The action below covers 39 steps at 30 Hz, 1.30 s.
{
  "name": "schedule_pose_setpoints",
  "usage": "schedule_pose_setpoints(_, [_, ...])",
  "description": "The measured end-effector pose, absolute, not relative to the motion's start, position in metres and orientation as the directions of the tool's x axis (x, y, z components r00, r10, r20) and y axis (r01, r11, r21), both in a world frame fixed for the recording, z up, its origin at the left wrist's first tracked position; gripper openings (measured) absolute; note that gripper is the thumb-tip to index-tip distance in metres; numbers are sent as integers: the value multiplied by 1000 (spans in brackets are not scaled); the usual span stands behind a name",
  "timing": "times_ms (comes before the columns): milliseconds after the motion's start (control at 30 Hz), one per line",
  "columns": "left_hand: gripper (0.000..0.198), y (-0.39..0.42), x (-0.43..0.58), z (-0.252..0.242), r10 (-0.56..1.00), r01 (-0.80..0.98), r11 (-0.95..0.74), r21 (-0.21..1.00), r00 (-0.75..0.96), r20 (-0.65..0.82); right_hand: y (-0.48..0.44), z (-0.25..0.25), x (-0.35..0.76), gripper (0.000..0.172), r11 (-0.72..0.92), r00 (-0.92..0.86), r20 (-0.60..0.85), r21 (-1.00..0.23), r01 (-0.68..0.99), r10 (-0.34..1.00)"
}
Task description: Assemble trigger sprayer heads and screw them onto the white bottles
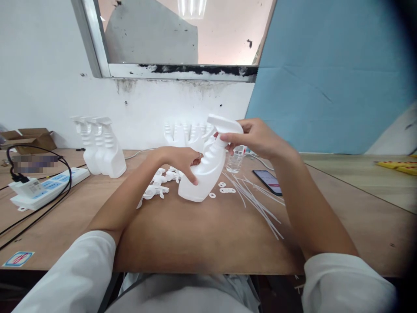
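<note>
A white spray bottle (206, 174) with its trigger head on leans to the right, just above or touching the table. My left hand (184, 161) is wrapped round the bottle's body, thumb on the near side. My right hand (252, 137) grips the spray head (224, 124) at the neck; some of its fingers are hidden behind. Loose white trigger heads (156, 184) lie left of the bottle. To its right are several small white ring washers (227, 190) and a spread of thin white tubes (257, 204).
Three or so spray bottles with heads (102, 150) stand at the left. More white bottles (185, 134) stand against the wall. A clear cup (235, 161), a phone (267, 181), a power strip (50, 189) with black cables and a cardboard box (32, 140) are on the table (195, 243).
</note>
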<state>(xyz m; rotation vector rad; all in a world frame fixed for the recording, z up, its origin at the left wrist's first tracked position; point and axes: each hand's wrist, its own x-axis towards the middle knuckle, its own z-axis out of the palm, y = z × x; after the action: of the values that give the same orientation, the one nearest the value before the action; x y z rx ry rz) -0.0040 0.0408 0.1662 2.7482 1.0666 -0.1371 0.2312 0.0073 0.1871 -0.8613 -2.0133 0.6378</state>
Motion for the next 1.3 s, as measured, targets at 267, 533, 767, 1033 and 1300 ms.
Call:
schedule_pose_setpoints(267, [61, 45, -7, 167, 523, 567, -770, 293, 823, -221, 10, 179, 220, 26, 648, -508, 447, -682, 339, 736])
schedule_pose_setpoints(533, [50, 35, -39, 192, 474, 291, -863, 412, 746, 468, 10, 170, 199, 27, 637, -478, 473, -720, 275, 740])
schedule_pose_setpoints(767, [37, 27, -29, 187, 484, 318, -875, 365, 562, 671, 28, 154, 189, 32, 627, -426, 517, -760, 171, 742])
schedule_pose_setpoints(1033, [31, 32, -28, 186, 521, 358, -851, 383, 492, 697, 45, 135, 175, 41, 580, -394, 566, -809, -96, 724])
schedule_pose_setpoints(1300, [32, 28, -29, 189, 551, 373, -831, 413, 453, 700, 39, 132, 176, 46, 495, -619, 506, -843, -209, 600])
